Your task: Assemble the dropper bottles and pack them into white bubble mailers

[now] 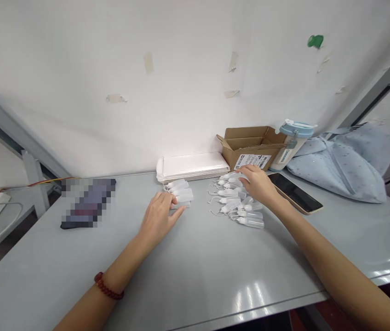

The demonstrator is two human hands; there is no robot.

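My left hand [158, 214] rests at a small row of clear plastic squeeze bottles [183, 192] with white caps and thin tails. Its index finger lies on the nearest bottle and its thumb runs along that bottle's near side. To the right lies a looser pile of the same bottles [229, 193], most with their caps pointing left. My right hand [257, 181] reaches over the far end of this pile, thumb and index finger apart, fingertips at the bottles there. Its palm hides part of the pile.
Against the wall are a flat white box [193, 166] and an open cardboard box [252, 147]. A blue-lidded cup [289, 145], a phone [295, 193] and a light blue cloth bag [340, 165] stand or lie at right. A blurred dark item [89, 204] lies at left on the grey table [195, 271].
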